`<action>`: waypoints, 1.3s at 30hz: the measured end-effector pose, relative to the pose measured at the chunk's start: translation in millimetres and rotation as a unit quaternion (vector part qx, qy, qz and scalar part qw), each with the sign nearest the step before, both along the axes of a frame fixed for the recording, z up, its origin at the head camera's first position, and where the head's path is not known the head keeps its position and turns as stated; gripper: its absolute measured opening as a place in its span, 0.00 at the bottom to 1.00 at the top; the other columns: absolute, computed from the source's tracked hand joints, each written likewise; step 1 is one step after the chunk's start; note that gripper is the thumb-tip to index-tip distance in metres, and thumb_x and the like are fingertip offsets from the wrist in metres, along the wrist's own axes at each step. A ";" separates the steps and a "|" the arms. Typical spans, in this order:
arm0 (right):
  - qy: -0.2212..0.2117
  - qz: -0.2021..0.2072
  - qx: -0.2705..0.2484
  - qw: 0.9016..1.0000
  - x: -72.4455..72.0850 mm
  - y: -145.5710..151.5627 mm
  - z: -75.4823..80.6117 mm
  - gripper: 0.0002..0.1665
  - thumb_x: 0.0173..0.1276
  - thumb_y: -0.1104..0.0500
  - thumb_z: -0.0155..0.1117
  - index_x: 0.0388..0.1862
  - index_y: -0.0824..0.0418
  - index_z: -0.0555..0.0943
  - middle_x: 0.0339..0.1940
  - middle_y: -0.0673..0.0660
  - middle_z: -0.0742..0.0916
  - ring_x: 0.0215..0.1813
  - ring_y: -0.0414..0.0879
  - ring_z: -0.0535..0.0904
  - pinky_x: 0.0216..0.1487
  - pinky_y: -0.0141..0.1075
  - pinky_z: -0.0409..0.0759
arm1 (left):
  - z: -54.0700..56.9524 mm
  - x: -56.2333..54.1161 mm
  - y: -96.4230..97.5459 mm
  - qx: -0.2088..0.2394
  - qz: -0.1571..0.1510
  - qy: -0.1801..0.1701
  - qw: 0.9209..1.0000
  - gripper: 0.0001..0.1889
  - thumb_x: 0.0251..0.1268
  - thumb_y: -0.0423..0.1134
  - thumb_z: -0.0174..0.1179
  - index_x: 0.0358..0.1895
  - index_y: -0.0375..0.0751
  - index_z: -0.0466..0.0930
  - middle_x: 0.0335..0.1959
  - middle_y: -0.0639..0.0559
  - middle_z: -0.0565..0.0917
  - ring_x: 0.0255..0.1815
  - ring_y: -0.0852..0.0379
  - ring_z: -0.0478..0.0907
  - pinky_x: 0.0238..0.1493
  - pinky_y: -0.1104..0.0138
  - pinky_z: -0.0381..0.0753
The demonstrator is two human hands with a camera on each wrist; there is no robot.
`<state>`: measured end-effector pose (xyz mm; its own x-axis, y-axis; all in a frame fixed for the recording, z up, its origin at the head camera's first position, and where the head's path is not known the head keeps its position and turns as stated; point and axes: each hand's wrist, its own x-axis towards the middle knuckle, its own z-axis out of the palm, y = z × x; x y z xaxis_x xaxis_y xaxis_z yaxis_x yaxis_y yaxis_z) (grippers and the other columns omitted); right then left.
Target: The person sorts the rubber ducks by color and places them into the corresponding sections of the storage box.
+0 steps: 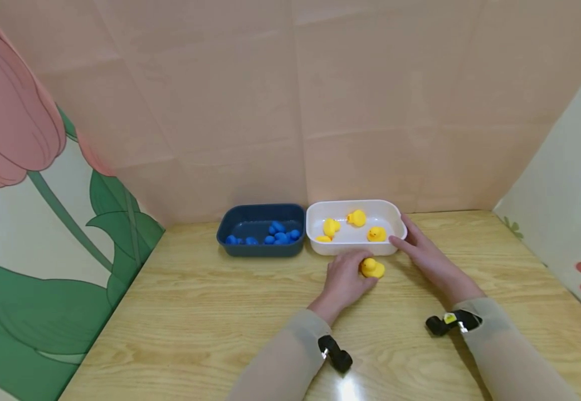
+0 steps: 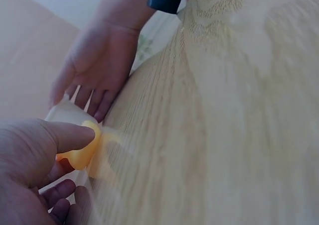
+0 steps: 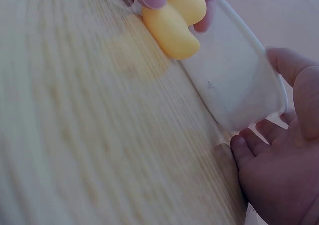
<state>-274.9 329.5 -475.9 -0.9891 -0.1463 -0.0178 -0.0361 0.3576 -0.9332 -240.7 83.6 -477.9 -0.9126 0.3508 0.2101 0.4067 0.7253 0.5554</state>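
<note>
Just in front of the white tub, my left hand pinches a yellow rubber duck between thumb and fingers. The left wrist view shows the thumb across the duck, close over the table. At the tub's right end is my right hand, its thumb at the rim and its fingers along the outer wall, holding it. In the right wrist view these fingers lie low against the tub. Several yellow ducks, one of them a duck near the back wall, lie inside the tub.
Left of the white tub stands a dark blue tub with several small blue objects in it. Both tubs are close to the pink-beige backdrop at the rear of the wooden table. A printed panel rises along the right side.
</note>
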 end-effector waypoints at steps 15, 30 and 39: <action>-0.001 0.002 0.001 1.000 -1.8 1.8 -1.3 0.62 0.83 0.31 0.60 0.94 0.39 0.29 0.94 0.57 0.39 0.92 0.65 0.34 0.84 0.73 0.35 | 0.6 -1.5 2.1 0.004 0.014 -0.008 1.000 0.24 0.68 0.46 0.81 0.65 0.59 0.87 0.62 0.69 0.86 0.66 0.62 0.76 0.65 0.61 0.72; 0.002 0.001 -0.010 1.000 -2.9 1.9 -1.9 0.63 0.82 0.30 0.62 0.93 0.38 0.29 0.94 0.55 0.40 0.92 0.63 0.36 0.85 0.70 0.36 | 13.5 8.4 -4.7 0.026 -0.011 0.013 1.000 0.22 0.71 0.46 0.79 0.65 0.55 0.87 0.60 0.67 0.87 0.62 0.62 0.78 0.70 0.63 0.74; 0.004 0.000 -0.013 1.000 -4.1 1.3 -3.7 0.62 0.83 0.33 0.62 0.94 0.40 0.30 0.94 0.58 0.39 0.92 0.65 0.35 0.85 0.71 0.35 | 34.7 15.8 -13.7 0.033 0.003 -0.004 0.999 0.27 0.73 0.45 0.77 0.73 0.57 0.83 0.69 0.64 0.84 0.69 0.55 0.76 0.73 0.61 0.76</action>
